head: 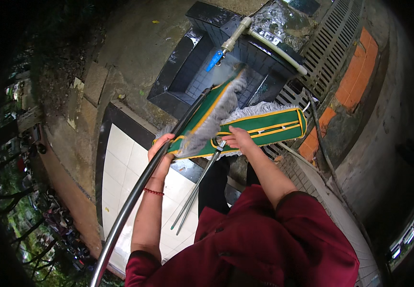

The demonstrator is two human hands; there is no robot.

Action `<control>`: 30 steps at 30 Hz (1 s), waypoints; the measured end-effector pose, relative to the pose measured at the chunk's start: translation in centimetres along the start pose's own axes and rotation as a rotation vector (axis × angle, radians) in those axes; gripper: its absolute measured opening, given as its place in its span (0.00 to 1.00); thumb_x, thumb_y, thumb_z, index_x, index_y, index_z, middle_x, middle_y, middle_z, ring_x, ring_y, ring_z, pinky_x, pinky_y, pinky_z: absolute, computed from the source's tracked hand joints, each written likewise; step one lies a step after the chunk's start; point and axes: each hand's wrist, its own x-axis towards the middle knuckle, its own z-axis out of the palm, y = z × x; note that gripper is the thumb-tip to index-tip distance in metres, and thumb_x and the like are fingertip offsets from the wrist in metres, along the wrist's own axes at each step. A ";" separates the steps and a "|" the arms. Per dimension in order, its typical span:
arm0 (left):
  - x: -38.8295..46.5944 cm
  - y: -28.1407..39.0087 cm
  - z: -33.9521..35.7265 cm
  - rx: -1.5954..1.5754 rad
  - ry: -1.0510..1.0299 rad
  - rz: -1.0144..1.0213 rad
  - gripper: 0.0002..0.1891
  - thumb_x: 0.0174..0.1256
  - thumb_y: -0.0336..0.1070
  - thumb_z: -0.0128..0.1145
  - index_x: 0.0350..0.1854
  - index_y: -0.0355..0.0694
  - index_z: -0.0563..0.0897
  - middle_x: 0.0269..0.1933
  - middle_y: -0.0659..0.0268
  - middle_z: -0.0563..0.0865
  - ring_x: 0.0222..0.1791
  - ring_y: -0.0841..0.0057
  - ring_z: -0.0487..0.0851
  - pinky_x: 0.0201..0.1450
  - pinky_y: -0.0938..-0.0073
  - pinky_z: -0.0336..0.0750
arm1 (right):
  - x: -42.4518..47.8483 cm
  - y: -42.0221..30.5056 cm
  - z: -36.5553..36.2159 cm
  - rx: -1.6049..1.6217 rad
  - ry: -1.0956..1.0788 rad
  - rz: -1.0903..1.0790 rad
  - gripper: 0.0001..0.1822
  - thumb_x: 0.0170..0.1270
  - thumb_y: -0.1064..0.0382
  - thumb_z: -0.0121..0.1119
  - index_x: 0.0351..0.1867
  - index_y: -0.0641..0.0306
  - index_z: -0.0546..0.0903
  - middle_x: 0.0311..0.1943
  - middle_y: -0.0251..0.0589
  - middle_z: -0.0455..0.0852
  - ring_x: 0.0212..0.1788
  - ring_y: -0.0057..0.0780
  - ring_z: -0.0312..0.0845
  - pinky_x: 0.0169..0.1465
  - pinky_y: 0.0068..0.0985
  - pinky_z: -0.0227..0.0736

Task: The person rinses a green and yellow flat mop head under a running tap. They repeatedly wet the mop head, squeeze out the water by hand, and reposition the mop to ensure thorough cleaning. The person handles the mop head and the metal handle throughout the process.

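My left hand [160, 154] is wrapped around the lower part of a long metal mop pole [135, 188], beside the near end of a tilted flat mop head [207, 114]. That mop head has a green backing with yellow trim and a grey fringe. A second green mop head [278, 129] lies crosswise to the right, its slotted backing facing up. My right hand [239, 140] is at that backing's middle opening, thumb apart from the fingers. Its fingertips meet a metal clip [221, 144], from which thin metal rods [196, 193] slant down; the grip is unclear.
A dark tiled basin [178, 77] stands ahead beneath a tap with a blue lever [214, 61]. A pale pipe [278, 52] runs along its right side. Beyond are a drain grate [332, 39] and a stick [322, 140]. A white tiled ledge [124, 161] is at the left.
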 end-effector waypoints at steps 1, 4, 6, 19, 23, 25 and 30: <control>0.2 -0.8 0.6 -0.091 0.118 -0.083 0.22 0.43 0.13 0.52 0.45 0.35 0.78 0.42 0.66 0.81 0.44 0.78 0.77 0.51 0.81 0.70 | 0.4 0.0 -0.3 -0.003 0.015 -0.005 0.25 0.65 0.46 0.49 0.54 0.63 0.69 0.34 0.41 0.86 0.24 0.19 0.73 0.28 0.20 0.72; 0.6 -2.5 1.8 -0.590 0.210 -0.190 0.30 0.37 0.14 0.49 0.51 0.37 0.73 0.49 0.61 0.77 0.52 0.69 0.74 0.58 0.74 0.66 | 1.1 -0.7 -0.5 -0.003 0.072 -0.048 0.23 0.64 0.47 0.51 0.50 0.63 0.70 0.33 0.41 0.84 0.23 0.19 0.71 0.26 0.20 0.70; -0.4 -1.6 3.5 -0.757 0.312 -0.318 0.31 0.40 0.14 0.48 0.54 0.38 0.72 0.50 0.60 0.78 0.51 0.65 0.75 0.57 0.69 0.69 | 1.9 -1.0 -0.3 -0.032 0.102 -0.053 0.23 0.63 0.47 0.52 0.50 0.63 0.70 0.33 0.41 0.83 0.23 0.19 0.71 0.25 0.21 0.70; -12.5 2.8 0.7 -1.186 0.498 -0.858 0.27 0.44 0.18 0.50 0.54 0.34 0.71 0.54 0.56 0.77 0.53 0.60 0.76 0.57 0.60 0.72 | 4.3 4.8 5.8 0.493 -0.045 0.080 0.25 0.59 0.56 0.59 0.52 0.70 0.70 0.37 0.43 0.81 0.35 0.36 0.80 0.39 0.34 0.77; -16.2 1.7 -1.2 -1.435 0.466 -0.764 0.25 0.45 0.19 0.51 0.53 0.32 0.72 0.53 0.55 0.78 0.52 0.62 0.78 0.58 0.61 0.73 | -1.4 0.7 8.7 0.086 0.270 -0.136 0.18 0.60 0.62 0.56 0.48 0.74 0.73 0.41 0.44 0.81 0.41 0.31 0.78 0.45 0.26 0.72; -18.6 1.9 -1.9 -1.406 0.402 -0.710 0.20 0.54 0.26 0.52 0.53 0.32 0.73 0.53 0.55 0.78 0.54 0.64 0.77 0.59 0.65 0.72 | -5.4 -2.1 10.7 0.003 0.215 -0.235 0.15 0.58 0.64 0.56 0.42 0.74 0.77 0.32 0.40 0.83 0.35 0.31 0.77 0.44 0.26 0.70; -19.4 -6.1 -0.5 -1.527 0.463 -0.713 0.16 0.58 0.23 0.53 0.50 0.35 0.76 0.47 0.59 0.81 0.49 0.71 0.79 0.53 0.72 0.75 | 1.0 -4.0 11.7 -0.743 0.388 -0.556 0.17 0.45 0.63 0.62 0.34 0.76 0.78 0.29 0.48 0.83 0.33 0.36 0.79 0.37 0.31 0.71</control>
